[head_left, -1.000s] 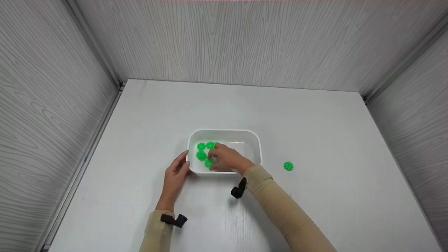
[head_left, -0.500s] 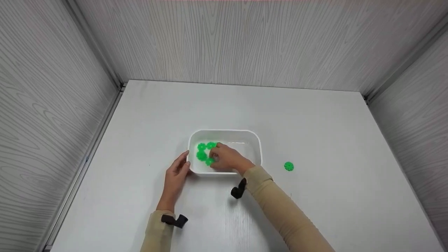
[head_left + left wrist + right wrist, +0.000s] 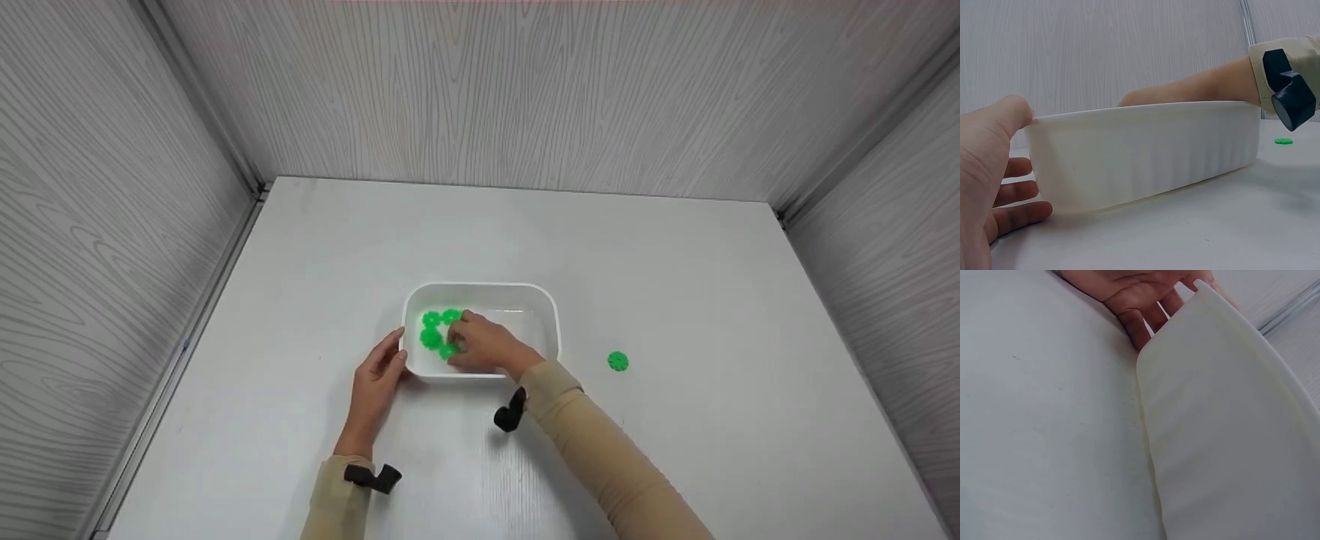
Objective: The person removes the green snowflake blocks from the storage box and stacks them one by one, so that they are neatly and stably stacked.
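Note:
A white rectangular plastic bin stands mid-table, with several green notched discs gathered toward its left end. At that end, my left hand touches the bin from outside. In the left wrist view, the left hand's thumb lies at the rim, the other fingers low beside the end wall. My right hand reaches over the near wall into the bin, fingers bent downward among the discs. Whether it pinches one is hidden. The right wrist view shows only the bin's outer wall and the left hand.
One loose green disc lies flat on the white table, right of the bin. Grey wood-grain panels enclose the table at the back and both sides. Each wrist carries a small black camera.
The right hand's fingers have shifted slightly inside the bin, and the green disc nearest its thumb has moved a little away from the near wall. The left hand stays in place.

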{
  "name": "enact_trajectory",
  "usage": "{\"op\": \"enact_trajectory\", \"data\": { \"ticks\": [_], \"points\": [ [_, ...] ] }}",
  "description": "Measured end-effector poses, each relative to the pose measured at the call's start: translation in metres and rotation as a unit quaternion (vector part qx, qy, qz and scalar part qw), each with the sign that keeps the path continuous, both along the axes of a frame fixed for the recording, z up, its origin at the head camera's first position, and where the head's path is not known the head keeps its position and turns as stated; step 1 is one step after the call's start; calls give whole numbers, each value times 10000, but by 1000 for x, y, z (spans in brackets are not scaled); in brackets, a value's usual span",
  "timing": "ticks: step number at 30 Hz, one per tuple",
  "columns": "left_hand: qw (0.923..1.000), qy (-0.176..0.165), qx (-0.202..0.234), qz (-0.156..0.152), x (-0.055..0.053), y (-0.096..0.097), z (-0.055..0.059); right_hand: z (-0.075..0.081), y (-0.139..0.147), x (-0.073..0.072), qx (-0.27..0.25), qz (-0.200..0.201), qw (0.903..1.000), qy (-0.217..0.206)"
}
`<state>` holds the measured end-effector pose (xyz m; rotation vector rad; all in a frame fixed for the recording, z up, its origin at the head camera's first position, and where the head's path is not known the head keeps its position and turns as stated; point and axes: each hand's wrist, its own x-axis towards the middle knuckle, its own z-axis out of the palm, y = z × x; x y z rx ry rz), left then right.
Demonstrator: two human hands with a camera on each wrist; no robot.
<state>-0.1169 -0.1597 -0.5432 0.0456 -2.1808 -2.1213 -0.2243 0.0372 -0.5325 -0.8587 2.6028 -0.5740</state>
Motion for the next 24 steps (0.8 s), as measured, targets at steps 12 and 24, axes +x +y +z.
{"op": "enact_trajectory", "data": {
  "ticks": [12, 24],
  "points": [
    [10000, -35, -84, 19, -1, -1, -1, 8, 3, -1, -180, -183, 9997, -62],
    [9997, -164, -200, 56, -1, 0, 3, 16, 18, 2, -1046, -82, 9945, 58]
  ]
}}
